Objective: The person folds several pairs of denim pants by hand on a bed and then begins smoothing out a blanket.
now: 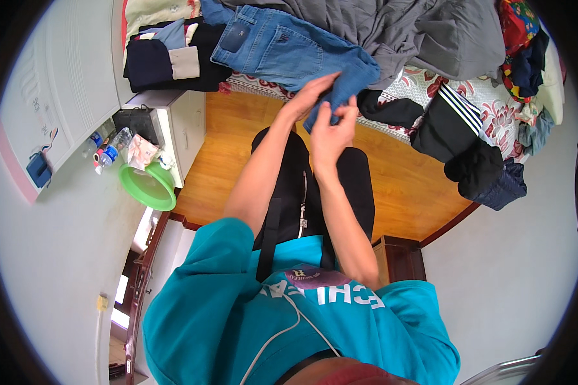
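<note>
A pair of blue denim jeans (294, 50) lies folded along the near edge of the bed, with a back pocket and waistband patch facing up. My left hand (309, 98) holds the near edge of the denim, fingers stretched along a turned-over leg part. The thumb and fingers of my right hand (334, 127) grip the lower end of that part, which hangs over the bed edge above my knees. Bunched grey fabric (443, 38) lies behind the jeans. A black cloth item (390, 110) rests just right of my hands.
Folded dark clothes (147, 60) are stacked at left. Black striped trousers (443, 125) and a navy garment (503, 185) hang over the patterned bedcover (498, 115) at right. A white cabinet (185, 130), plastic bottle (118, 144) and green basin (149, 187) stand left, above wooden flooring (231, 144).
</note>
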Tool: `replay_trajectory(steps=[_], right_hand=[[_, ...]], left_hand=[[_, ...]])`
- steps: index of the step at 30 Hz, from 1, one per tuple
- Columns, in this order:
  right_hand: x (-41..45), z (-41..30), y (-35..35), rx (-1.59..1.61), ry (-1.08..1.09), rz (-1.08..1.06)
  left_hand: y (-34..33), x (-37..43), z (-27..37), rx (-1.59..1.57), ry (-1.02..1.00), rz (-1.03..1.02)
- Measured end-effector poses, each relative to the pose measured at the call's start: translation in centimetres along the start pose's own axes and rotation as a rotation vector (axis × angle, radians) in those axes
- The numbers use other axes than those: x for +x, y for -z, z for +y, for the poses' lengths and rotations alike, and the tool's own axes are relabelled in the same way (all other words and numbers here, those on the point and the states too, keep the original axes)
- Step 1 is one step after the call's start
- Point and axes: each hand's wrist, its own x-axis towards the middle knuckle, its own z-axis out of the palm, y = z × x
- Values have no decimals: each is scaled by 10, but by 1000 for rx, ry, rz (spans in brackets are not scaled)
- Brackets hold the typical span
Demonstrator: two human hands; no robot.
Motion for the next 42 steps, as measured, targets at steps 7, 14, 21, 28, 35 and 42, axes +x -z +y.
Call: replay_trajectory(steps=[7, 14, 21, 28, 35, 42], right_hand=[[-20, 21, -62, 416, -246, -25], [20, 136, -17, -88, -289, -83], [52, 191, -23, 187, -531, -225], [46, 96, -13, 373, -378, -327], [22, 70, 24, 132, -200, -127], [17, 6, -13, -165, -71, -144]], left_hand=[[83, -52, 16, -122, -606, 494], [55, -61, 22, 1110, -864, 656], [73, -24, 0, 1420, -675, 459], [76, -40, 11, 1266, -691, 402], [47, -36, -18, 1089, -627, 188], [73, -19, -14, 821, -408, 51]])
